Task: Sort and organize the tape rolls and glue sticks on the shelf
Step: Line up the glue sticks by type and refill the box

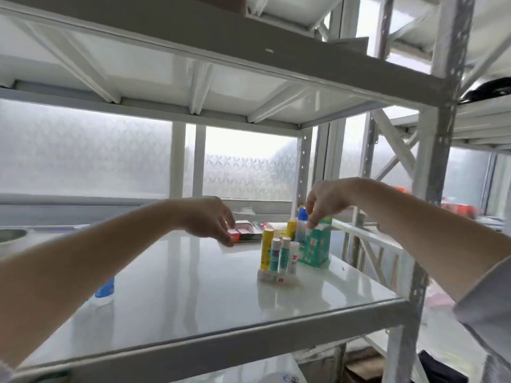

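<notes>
Right hand [327, 201]: fingers [313, 219] bent downward, tips at the top of a clear glue bottle with a blue cap [302, 225]; whether they pinch it cannot be told through the blur. Left hand [210, 219]: fingers [228, 239] curled loosely over a flat red-and-white packet [239, 233], contact unclear. Glue sticks, standing upright in a tight cluster toward the right of the white shelf [193, 299]: one tall yellow stick [267, 248], two teal-labelled sticks [279, 254], one small white stick [293, 257], a second yellow stick [291, 229] behind them. One white stick lies flat [273, 276] at the foot of the cluster. Teal patterned box [316, 246], just right of the cluster, beside the bottle. Blue-and-white bottle [104, 293], well apart at the left, partly hidden by the left forearm.
</notes>
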